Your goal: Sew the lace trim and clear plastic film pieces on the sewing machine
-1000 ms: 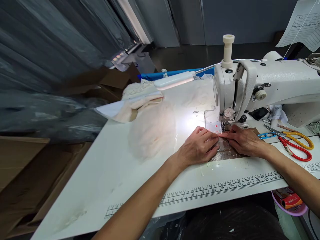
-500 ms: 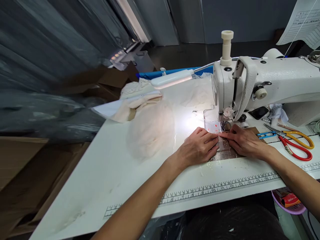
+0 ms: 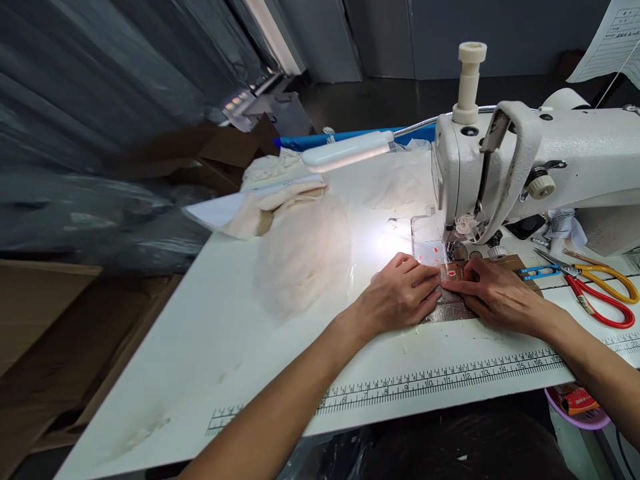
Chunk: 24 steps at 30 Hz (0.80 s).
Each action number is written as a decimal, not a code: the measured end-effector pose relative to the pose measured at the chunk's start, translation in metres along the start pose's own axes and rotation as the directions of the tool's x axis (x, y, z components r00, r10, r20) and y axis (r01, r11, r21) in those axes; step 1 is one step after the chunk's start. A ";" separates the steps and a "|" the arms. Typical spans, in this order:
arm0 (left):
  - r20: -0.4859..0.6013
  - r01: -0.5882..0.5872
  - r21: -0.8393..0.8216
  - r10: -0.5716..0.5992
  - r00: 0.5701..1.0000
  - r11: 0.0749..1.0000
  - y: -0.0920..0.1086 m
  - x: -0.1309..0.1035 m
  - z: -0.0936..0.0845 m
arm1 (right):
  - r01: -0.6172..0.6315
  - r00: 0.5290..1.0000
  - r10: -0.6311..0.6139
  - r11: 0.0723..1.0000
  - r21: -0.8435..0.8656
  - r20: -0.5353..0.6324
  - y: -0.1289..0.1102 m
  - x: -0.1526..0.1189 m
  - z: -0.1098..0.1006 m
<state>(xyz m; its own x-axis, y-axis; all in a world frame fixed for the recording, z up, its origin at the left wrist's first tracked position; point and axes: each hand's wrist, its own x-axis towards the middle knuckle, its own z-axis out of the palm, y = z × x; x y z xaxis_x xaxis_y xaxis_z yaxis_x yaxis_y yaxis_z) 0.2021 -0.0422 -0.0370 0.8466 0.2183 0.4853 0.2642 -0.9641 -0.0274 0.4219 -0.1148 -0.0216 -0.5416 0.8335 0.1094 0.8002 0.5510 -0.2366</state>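
Note:
In the head view my left hand [image 3: 404, 293] rests on the table just in front of the sewing machine's [image 3: 463, 180] needle area. Its fingers are bent and pressed together. Opposite it, my right hand [image 3: 500, 293] pinches with thumb and forefinger, the fingertips almost meeting those of the left. What lies between the fingers is too small and sheer to make out. Beneath both hands is a shiny brown plate [image 3: 457, 312], with a red mark showing near the right fingertips. A pale fabric flower [image 3: 466, 225] hangs at the machine head.
Left of my hands lies a sheer pale fabric pile [image 3: 305, 267]. A lit lamp [image 3: 347, 152] reaches over the table. On the right are scissors [image 3: 595, 283] with red and yellow handles and blue thread snips [image 3: 540, 272]. A printed ruler [image 3: 430, 387] follows the front edge.
Both hands have drawn slightly back from the needle towards me, and a red mark now shows between them. The view has shifted a little, so the machine appears farther right.

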 end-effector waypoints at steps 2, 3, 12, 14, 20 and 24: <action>0.008 0.005 -0.003 -0.004 1.000 1.000 0.000 0.000 0.000 | -0.005 1.000 0.005 1.000 -0.017 -0.010 -0.002 0.000 0.000; 0.006 0.005 -0.006 -0.005 1.000 1.000 0.000 0.000 0.000 | -0.008 1.000 0.007 1.000 -0.016 -0.015 -0.002 0.000 0.000; -0.114 0.071 -0.099 -0.082 0.990 0.993 0.000 0.004 0.002 | -0.134 0.987 0.153 0.952 0.275 -0.048 0.013 -0.002 0.006; -0.114 0.078 -0.098 -0.089 0.990 0.992 -0.001 0.003 0.004 | -0.146 0.982 0.175 0.944 0.294 -0.073 0.015 -0.001 0.007; -0.105 0.080 -0.132 -0.094 0.990 0.988 -0.003 0.004 0.004 | -0.158 0.973 0.202 0.934 0.320 -0.110 0.014 0.001 0.007; -0.112 0.068 -0.138 -0.084 0.990 0.988 -0.002 0.006 0.003 | -0.202 0.970 0.230 0.944 0.263 -0.082 0.011 0.001 0.006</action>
<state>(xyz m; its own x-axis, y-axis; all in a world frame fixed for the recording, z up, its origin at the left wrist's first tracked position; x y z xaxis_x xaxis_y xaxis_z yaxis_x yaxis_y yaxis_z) 0.2076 -0.0385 -0.0368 0.7641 0.2802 0.5811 0.2549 -0.9586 0.1271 0.4285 -0.1084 -0.0294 -0.3199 0.9384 0.1305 0.7968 0.3410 -0.4988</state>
